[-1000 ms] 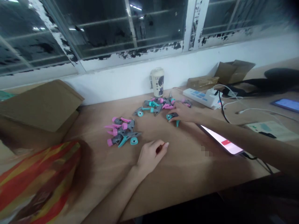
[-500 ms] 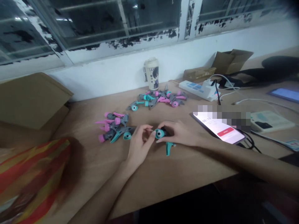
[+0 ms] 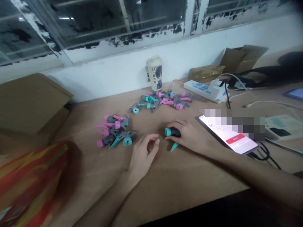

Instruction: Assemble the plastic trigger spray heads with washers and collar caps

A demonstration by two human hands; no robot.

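Observation:
My right hand is wrapped round a grey spray-bottle trigger head with a teal collar. Its collar points left, and its teal trigger sticks out below my fingers. To the left, my left hand rests near the table with nothing in it, fingers curled and a gap between thumb and forefinger. Beside that hand lies a group of similar trigger heads, grey with pink or teal collars and triggers. A second pile of trigger heads lies farther back.
A printed coffee cup stands against the wall. On the right are a lit phone, a white power strip with cables and cardboard boxes. A large carton and red-and-yellow striped cloth are at left.
My hands have moved apart. The left fingers have come away from the teal collar, and the right hand has turned the trigger head so its collar faces left.

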